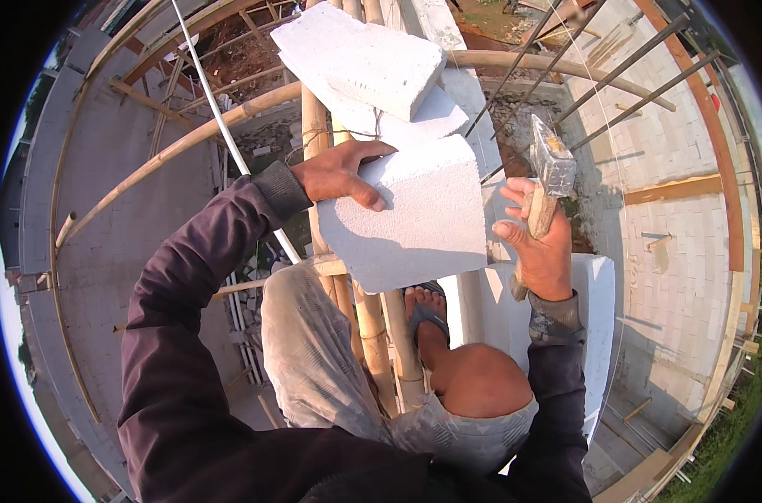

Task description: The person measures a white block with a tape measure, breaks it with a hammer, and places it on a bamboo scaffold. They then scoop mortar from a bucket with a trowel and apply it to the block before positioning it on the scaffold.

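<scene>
The left hand (pixel 339 174) is steadying a pale block (pixel 418 222) at its upper left corner, the thumb lying across the near face; the other fingers seem to be bracing the edge, though they are partly hidden. The block is tilting toward the wearer, its broad face spreading rightward from those fingers. The right hand (pixel 547 251) is grasping a hammer (pixel 542 208) by its wooden handle, fingers curling loosely around it; the grey head is standing above the fingertips, and the handle's end is poking out below the palm. Just beyond the left fingers, more white blocks (pixel 360 59) are lying stacked. Bamboo poles (pixel 372 331) are running below both hands' fingers, and a sandalled foot (pixel 427 312) is resting below and between them. Steel rods (pixel 624 71) are slanting past, beyond the right fingers.
</scene>
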### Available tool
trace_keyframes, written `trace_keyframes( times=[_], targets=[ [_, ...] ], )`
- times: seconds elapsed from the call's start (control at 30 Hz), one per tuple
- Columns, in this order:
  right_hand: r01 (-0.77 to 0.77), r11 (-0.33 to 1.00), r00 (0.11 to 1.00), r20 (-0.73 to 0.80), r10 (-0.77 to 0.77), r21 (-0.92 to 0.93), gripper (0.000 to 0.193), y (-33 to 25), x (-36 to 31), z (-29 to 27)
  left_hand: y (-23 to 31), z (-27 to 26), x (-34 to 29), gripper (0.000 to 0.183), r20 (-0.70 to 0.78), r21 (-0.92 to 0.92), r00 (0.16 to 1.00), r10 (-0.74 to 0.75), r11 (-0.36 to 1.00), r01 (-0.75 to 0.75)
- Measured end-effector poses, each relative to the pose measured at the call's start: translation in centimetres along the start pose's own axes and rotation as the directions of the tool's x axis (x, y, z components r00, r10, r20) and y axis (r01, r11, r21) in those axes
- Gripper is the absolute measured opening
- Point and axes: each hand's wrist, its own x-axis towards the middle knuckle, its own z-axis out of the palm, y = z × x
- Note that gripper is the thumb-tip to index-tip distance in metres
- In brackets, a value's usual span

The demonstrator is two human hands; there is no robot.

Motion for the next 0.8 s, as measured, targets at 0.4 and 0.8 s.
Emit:
trace_keyframes(
  times=[0.4, 0.8],
  targets=[
    [-0.488, 0.705, 0.871, 0.335, 0.359, 0.514, 0.068, 16.1, -0.9, 4.7, -4.9, 0.0, 3.8, 0.105, 0.251, -0.115, 0.944, -0.212, 0.962, 0.247],
    [-0.556, 0.538, 0.81, 0.268, 0.521, 0.634, 0.066, 20.3, -7.0, 3.5, -5.5, 21.2, -11.2, 0.116, -0.511, -0.836, 0.715, -0.478, 0.471, -0.283]
  ],
)
